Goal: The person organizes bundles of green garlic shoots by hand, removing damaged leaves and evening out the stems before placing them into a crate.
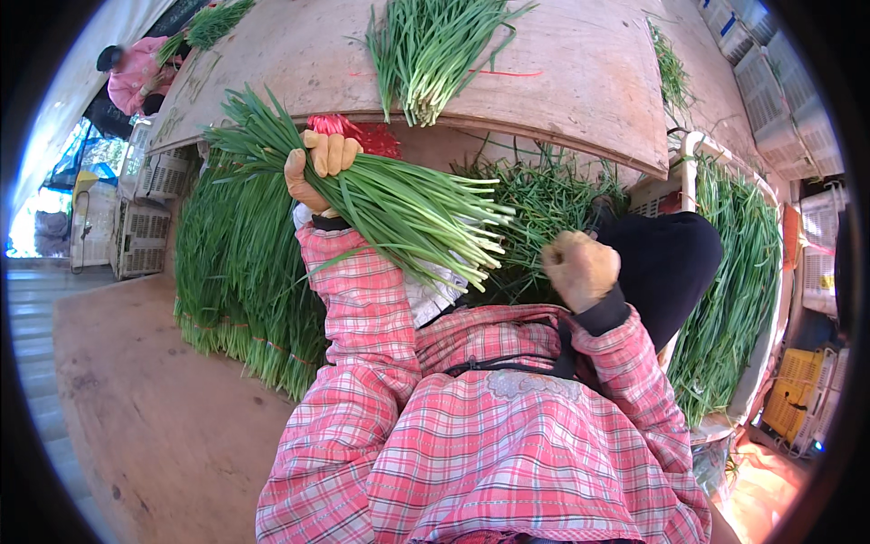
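Note:
My left hand (319,168) grips a thick bunch of green chives (408,204), its fingers wrapped round the leafy half. The pale stem ends fan out to the right, towards my right hand (582,270). That hand is curled closed just beyond the stems, above my dark-trousered knee; whatever its fingers may hold is hidden. On the wooden board in front lies another bunch of chives (439,54), with a thin red tie (507,72) beside it. A bundle of red ties (349,131) hangs at the board's near edge, behind my left hand.
Tied chive bundles (245,263) stand packed on my left. Loose green trimmings (544,199) lie under the board (580,109). A white crate full of chives (739,272) stands on my right, with a yellow crate (793,390) beyond. Another person (140,72) in pink sits far left.

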Motion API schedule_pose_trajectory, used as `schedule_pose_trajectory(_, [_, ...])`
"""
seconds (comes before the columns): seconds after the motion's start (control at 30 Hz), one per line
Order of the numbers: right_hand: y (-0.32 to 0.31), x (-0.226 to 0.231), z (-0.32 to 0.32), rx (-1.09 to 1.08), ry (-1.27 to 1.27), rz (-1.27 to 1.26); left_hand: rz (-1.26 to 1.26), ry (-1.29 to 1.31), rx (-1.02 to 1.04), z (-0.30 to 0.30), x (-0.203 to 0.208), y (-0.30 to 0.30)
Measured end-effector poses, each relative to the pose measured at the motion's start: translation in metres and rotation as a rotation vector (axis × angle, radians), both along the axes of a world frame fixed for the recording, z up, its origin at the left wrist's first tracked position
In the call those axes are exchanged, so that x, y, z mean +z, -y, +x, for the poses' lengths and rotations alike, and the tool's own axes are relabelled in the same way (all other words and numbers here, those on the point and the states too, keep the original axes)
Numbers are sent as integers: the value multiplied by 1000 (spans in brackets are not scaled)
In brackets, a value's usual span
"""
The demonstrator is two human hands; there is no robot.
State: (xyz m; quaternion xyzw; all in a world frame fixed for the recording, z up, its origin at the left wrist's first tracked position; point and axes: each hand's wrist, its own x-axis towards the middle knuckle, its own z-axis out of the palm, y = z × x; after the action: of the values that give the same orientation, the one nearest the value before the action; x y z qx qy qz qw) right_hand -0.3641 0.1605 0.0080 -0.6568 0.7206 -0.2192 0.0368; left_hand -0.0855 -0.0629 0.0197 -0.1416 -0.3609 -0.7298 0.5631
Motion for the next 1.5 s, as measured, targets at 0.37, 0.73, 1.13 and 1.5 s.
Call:
schedule_pose_trajectory(0.37, [32, 50, -23, 201, 93, -203, 10, -381, -155, -4, 12, -10])
schedule_pose_trajectory(0.73, [8, -15, 0, 318, 285, -165, -70, -293, -99, 15, 41, -18])
schedule_pose_trajectory(1.13, [50, 56, 20, 519, 462, -216, -10, -290, -130, -15, 42, -35])
schedule_pose_trajectory(1.5, [56, 43, 50, 517, 794, 214, -235, -349, -197, -11, 28, -29])
